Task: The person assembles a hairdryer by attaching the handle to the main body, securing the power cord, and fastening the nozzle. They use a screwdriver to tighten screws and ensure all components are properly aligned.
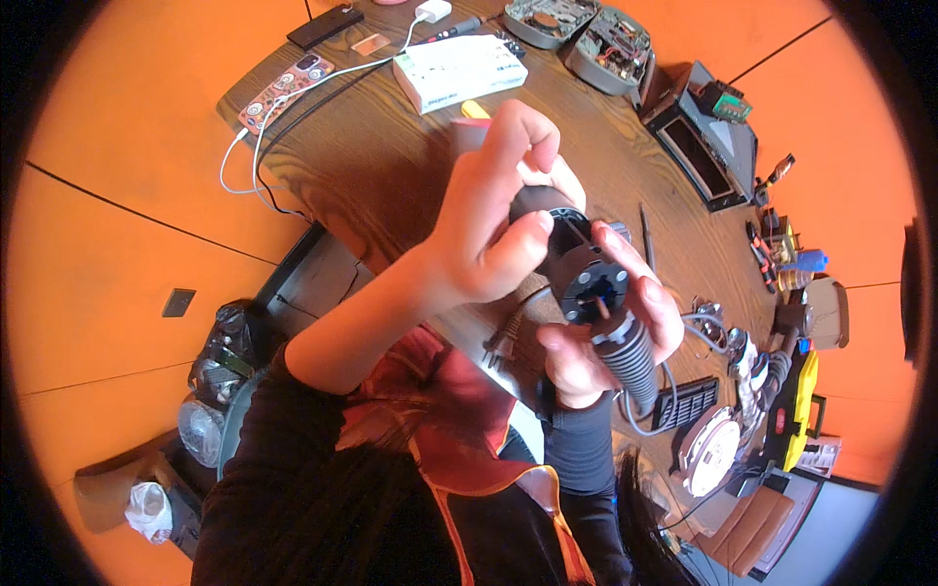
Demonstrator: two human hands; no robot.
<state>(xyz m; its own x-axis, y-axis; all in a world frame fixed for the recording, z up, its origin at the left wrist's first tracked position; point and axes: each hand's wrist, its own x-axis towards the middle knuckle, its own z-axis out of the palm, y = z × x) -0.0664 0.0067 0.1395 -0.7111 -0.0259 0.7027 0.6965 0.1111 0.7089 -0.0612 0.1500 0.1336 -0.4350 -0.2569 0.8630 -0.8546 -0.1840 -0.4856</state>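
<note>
Above the table edge, both of my hands are on a black tubular housing [590, 281] with an open end, small screw points and parts inside. My left hand [484, 220] grips its upper left side, thumb pressed at the rim and index finger bent. From the right, my right hand [660, 317] wraps round the lower part, fingers on one side and thumb on the other. A ribbed black cord sleeve [631, 365] projects from the housing's lower end, tilted toward me. The inner parts are too dark to make out.
Beyond my hands lie a white box [459, 76] and a phone in a patterned case [285, 95] with cables. Opened grey casings [608, 51] and a black box-shaped housing [696, 142] line the far right. Pliers [760, 258], a black grille [686, 402] and a white disc [710, 453] sit rightward.
</note>
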